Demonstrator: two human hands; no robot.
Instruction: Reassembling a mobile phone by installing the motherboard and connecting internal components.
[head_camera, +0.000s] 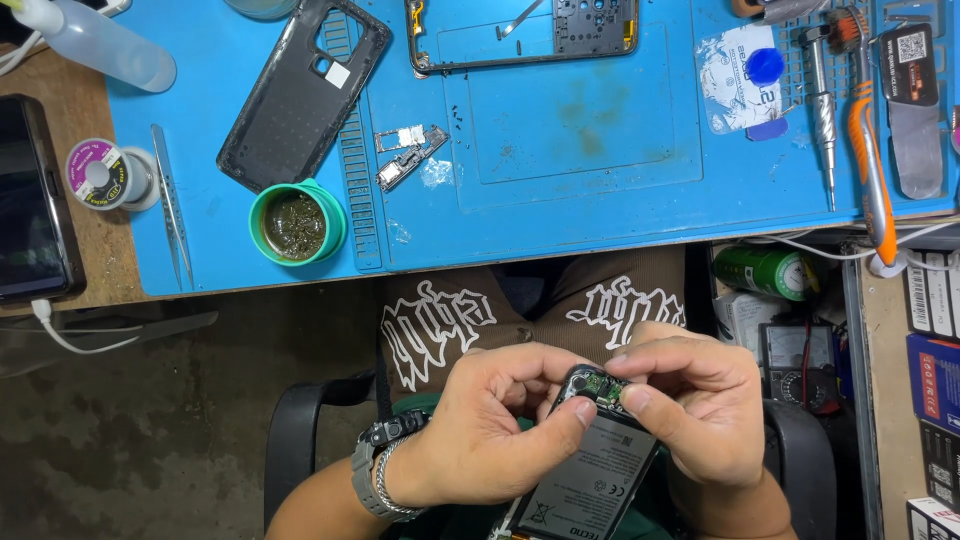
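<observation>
An opened phone (590, 460) with its back removed shows a dark battery and a green circuit board at its upper end. My left hand (490, 430) grips its left side, thumb resting near the board. My right hand (700, 400) pinches the phone's upper end, thumb on the board. Both hands hold the phone over my lap, below the blue mat (560, 190). A bracelet and a watch band sit on my left wrist.
On the mat lie a black back cover (300, 90), a phone frame (520, 35), small metal parts (408, 155), a green tin (296, 222), tweezers (170, 200), a screwdriver (822, 110) and an orange-handled tool (872, 170). Another phone (30, 200) and a solder spool (100, 172) lie left.
</observation>
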